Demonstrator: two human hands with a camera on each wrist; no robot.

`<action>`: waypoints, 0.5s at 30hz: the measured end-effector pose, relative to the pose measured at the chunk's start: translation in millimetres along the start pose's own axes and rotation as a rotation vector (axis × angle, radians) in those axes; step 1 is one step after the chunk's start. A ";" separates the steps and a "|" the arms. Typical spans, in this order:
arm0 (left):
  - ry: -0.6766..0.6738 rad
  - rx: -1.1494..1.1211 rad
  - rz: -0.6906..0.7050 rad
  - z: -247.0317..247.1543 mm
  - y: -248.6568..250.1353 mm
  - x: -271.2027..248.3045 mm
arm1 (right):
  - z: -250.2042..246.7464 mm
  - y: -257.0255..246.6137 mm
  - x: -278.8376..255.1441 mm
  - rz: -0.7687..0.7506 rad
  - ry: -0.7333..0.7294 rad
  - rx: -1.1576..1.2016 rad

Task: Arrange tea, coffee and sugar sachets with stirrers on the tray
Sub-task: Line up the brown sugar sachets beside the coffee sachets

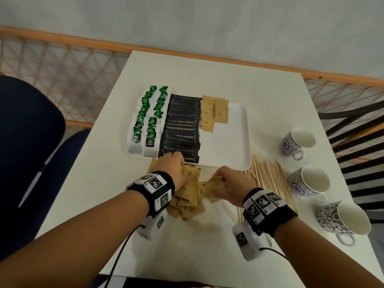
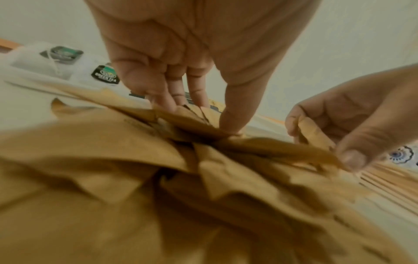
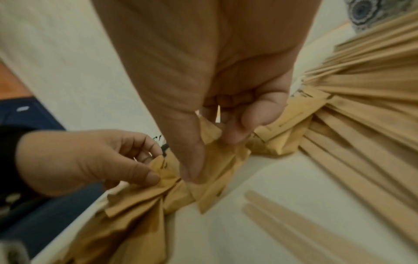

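A white tray (image 1: 243,129) holds two columns of green tea bags (image 1: 149,121), a column of black coffee sachets (image 1: 180,129) and a few brown sugar sachets (image 1: 214,113) at its far end. A loose pile of sugar sachets (image 1: 191,200) lies on the table in front of the tray. My left hand (image 1: 174,165) sits on the pile's far side and pinches a sachet (image 3: 161,165) between thumb and fingers. My right hand (image 1: 224,177) pinches another sachet (image 2: 314,137) at the pile's right side. Wooden stirrers (image 1: 270,179) lie fanned out to the right.
Three patterned cups (image 1: 297,142) (image 1: 309,181) (image 1: 342,219) stand along the table's right side. Two separate stirrers (image 1: 228,213) lie near my right wrist. A blue chair (image 1: 31,132) stands left of the table. The tray's right half is bare.
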State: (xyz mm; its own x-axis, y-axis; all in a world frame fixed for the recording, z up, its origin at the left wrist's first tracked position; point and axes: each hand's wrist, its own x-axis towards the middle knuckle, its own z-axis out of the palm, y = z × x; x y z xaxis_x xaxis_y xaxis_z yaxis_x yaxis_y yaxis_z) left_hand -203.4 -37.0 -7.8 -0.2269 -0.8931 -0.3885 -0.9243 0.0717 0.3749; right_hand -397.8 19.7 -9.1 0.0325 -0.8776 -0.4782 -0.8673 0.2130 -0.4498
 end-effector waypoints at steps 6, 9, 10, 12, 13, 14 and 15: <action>-0.025 -0.291 0.054 -4.8 -4.2 -3.9 | -9.0 3.1 0.2 0.032 0.101 0.308; -0.019 -0.390 0.078 -11.2 -8.1 -7.1 | -15.0 -8.1 -2.9 -0.016 0.069 0.656; -0.033 -0.433 0.072 -13.1 -9.6 -7.6 | -16.3 -13.9 -3.5 -0.036 0.048 0.745; -0.082 -0.572 0.063 -16.2 -12.5 -8.5 | -16.2 -23.9 -0.8 -0.045 0.028 0.804; -0.109 -0.652 0.066 -17.3 -13.8 -9.0 | -15.0 -27.9 1.7 -0.042 0.023 0.796; -0.137 -0.719 0.073 -18.7 -14.7 -9.3 | -13.6 -31.5 4.1 -0.039 0.022 0.779; -0.162 -0.779 0.082 -19.8 -15.4 -10.0 | -12.5 -33.8 6.6 -0.030 0.025 0.753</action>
State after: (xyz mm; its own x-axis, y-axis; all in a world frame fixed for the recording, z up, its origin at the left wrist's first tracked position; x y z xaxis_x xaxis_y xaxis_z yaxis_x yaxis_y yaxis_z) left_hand -180.8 -38.0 6.9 -0.3819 -0.8187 -0.4288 -0.4356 -0.2497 0.8648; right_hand -374.4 1.3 12.4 0.0323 -0.8952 -0.4444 -0.2917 0.4168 -0.8609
